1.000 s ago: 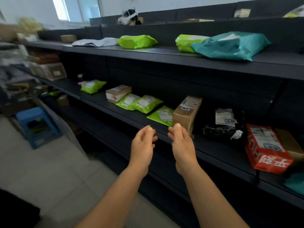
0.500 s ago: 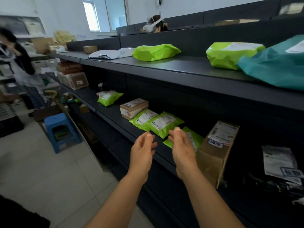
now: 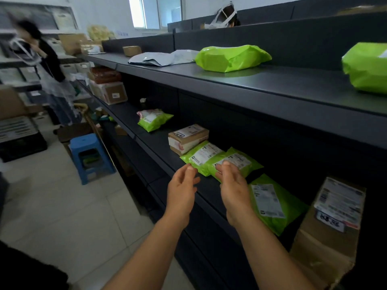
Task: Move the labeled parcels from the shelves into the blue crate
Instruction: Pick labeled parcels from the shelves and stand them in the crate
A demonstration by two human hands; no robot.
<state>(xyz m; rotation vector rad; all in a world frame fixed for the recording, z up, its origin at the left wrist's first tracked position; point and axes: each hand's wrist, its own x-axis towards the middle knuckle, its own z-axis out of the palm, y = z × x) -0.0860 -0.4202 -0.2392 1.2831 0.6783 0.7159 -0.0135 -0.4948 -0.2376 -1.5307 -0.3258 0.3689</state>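
Dark shelving (image 3: 171, 162) runs away leftward; both hands, left hand (image 3: 181, 190) and right hand (image 3: 233, 185), loosely spread and empty, reach the front edge, right nearer the green mailer (image 3: 236, 162) lying just beyond.

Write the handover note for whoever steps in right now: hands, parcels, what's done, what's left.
Left hand: open, holds nothing, raised at the middle shelf edge.
Right hand: open, holds nothing, fingertips in front of the two overlapping green mailers; contact cannot be told.
Same shelf: taped carton and small green pouch to the left; flat green mailer and tall carton to the right.
Top shelf: grey mailer, two green bags.
Blue crate: not in view.
Done: nothing visibly moved.
Left: grip a parcel, find the crate, repeat for the rest.
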